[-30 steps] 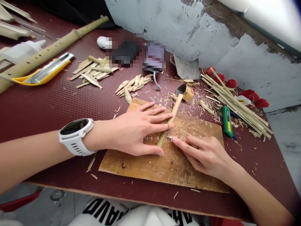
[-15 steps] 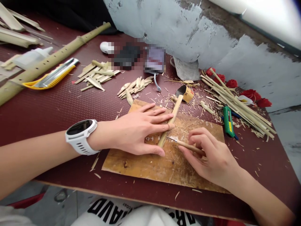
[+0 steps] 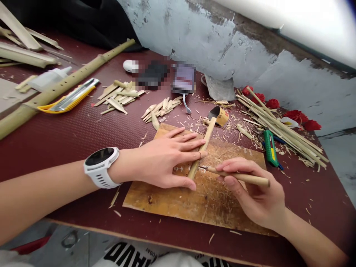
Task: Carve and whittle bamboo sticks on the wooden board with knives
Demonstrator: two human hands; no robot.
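My left hand, with a white watch on its wrist, lies flat with fingers stretched over a short bamboo stick. It presses the stick onto a scratched wooden board. My right hand is closed round a small wooden-handled carving knife. The knife's metal tip points left at the stick's lower end, close beside my left fingers.
Bamboo shavings and cut slivers litter the dark red table. A long bamboo flute and a yellow box cutter lie at left. A green cutter, thin bamboo rods and red flowers lie at right by the wall.
My right hand has changed its grip on the knife: the handle, hidden under the fingers before, now sticks out to the right. My left hand stays on the stick.
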